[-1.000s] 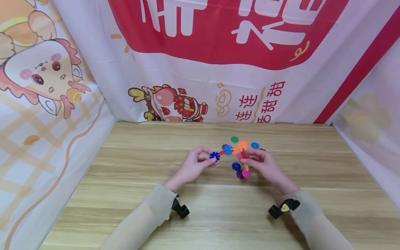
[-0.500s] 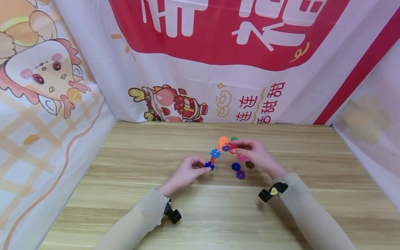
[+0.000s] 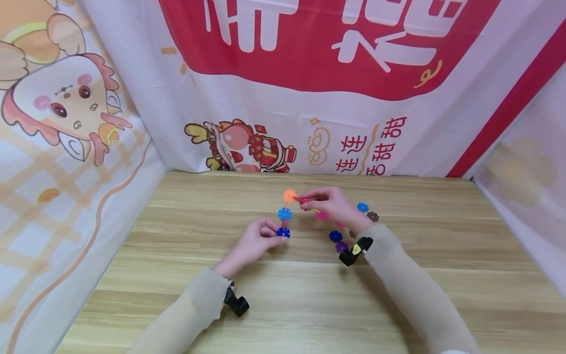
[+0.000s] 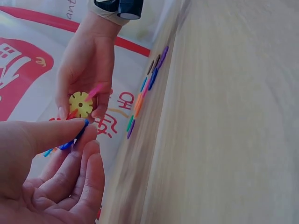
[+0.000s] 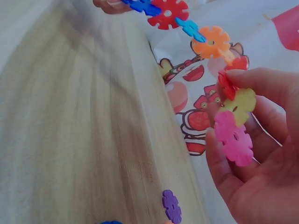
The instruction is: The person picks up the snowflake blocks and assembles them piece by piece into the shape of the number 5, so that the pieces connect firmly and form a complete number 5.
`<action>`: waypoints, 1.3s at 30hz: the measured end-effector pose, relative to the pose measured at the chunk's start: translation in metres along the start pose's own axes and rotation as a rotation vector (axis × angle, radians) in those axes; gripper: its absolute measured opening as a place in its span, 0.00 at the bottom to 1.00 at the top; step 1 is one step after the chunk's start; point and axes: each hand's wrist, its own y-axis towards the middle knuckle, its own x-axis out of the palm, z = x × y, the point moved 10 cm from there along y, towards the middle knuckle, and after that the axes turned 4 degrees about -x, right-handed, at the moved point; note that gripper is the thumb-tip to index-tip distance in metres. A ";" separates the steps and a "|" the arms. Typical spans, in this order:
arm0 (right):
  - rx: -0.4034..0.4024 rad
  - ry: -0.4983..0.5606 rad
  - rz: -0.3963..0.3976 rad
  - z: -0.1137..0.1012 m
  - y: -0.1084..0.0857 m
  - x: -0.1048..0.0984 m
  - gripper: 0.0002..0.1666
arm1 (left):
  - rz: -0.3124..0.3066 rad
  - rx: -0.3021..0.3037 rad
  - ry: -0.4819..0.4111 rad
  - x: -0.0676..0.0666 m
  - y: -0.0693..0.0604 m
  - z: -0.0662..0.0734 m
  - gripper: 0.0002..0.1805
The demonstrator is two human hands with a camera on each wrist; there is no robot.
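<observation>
A linked chain of notched plastic discs stretches between both hands above the table. My left hand [image 3: 253, 242] pinches the dark blue disc [image 3: 283, 232] at its left end. From there the right wrist view shows a red disc [image 5: 168, 13], a light blue disc [image 5: 190, 29] and an orange disc [image 5: 212, 42]. My right hand [image 5: 268, 126] pinches a red disc [image 5: 227, 85] further along, with a yellow disc [image 5: 243, 106] and a pink disc [image 5: 233, 138] joined beyond it, near the palm.
Loose discs lie on the table [image 3: 283, 305] by my right forearm, among them a blue one [image 3: 335, 236], a purple one [image 3: 342, 247], a light blue one [image 3: 362, 207] and a brown one [image 3: 373, 216]. A printed cloth [image 3: 247, 98] hangs behind the table.
Both hands have moved left with the chain, my right hand further and upward. The chain's left part now stands upright in the head view, and my right forearm passes nearer the loose discs.
</observation>
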 end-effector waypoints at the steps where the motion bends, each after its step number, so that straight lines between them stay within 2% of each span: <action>1: 0.004 0.002 -0.018 0.002 0.003 0.003 0.17 | 0.005 -0.007 -0.003 -0.002 0.000 -0.001 0.14; 3: 0.012 0.007 -0.050 0.004 0.009 0.008 0.17 | 0.007 -0.015 -0.004 -0.004 0.000 -0.002 0.15; 6: 0.024 0.005 -0.082 0.011 0.018 0.016 0.21 | -0.024 -0.009 0.004 -0.003 0.000 -0.002 0.17; 11: 0.023 -0.008 -0.089 0.022 0.030 0.030 0.27 | -0.070 0.006 0.030 0.001 -0.001 -0.002 0.17; 18: 0.007 -0.069 -0.049 0.029 0.033 0.035 0.30 | -0.032 -0.039 0.032 -0.005 0.002 -0.012 0.17; 22: 0.001 -0.045 -0.038 0.031 0.032 0.031 0.31 | -0.018 -0.055 0.037 -0.008 0.003 -0.015 0.18; 28: 0.032 0.003 0.025 0.027 0.017 0.008 0.28 | -0.027 -0.058 0.037 -0.008 0.003 -0.017 0.18; 34: 0.031 -0.110 0.050 0.017 -0.011 -0.019 0.28 | -0.044 -0.078 0.036 -0.008 0.001 -0.021 0.19; 39: 0.046 -0.195 0.038 0.023 -0.036 -0.034 0.27 | -0.060 -0.077 0.034 -0.006 0.001 -0.020 0.19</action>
